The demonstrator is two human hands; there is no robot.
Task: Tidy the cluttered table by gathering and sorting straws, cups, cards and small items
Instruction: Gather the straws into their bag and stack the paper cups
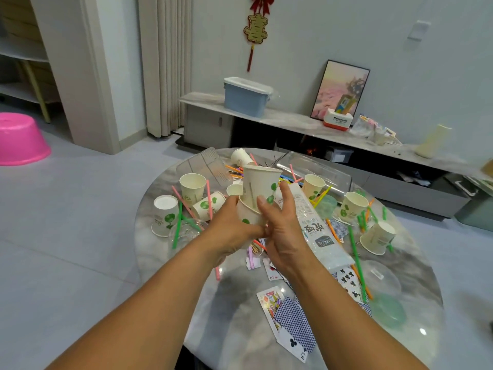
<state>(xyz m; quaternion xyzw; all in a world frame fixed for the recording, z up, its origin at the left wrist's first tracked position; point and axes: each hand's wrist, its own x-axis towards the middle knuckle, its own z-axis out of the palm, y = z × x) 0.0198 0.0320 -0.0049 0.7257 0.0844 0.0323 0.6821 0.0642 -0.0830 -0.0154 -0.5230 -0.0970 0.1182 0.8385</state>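
Above the middle of the round marble table (240, 329), my left hand (229, 231) grips the lower cup of a small stack of white paper cups (257, 190) with green leaf prints. My right hand (280, 225) holds the stack from the right, fingers curled on the upper cup. Several more paper cups stand or lie around: one upright (192, 184), one upside down (163, 214), one on its side (206, 208), others at right (352, 204). Coloured straws (356, 260) and playing cards (290, 316) lie scattered on the table.
A clear plastic cup sleeve with print (317, 231) lies right of my hands. Clear containers (320, 166) sit at the table's far side. Clear and green plastic lids (386, 308) lie at right. A pink basin (18, 140) is on the floor at left; a low cabinet (293, 121) stands behind.
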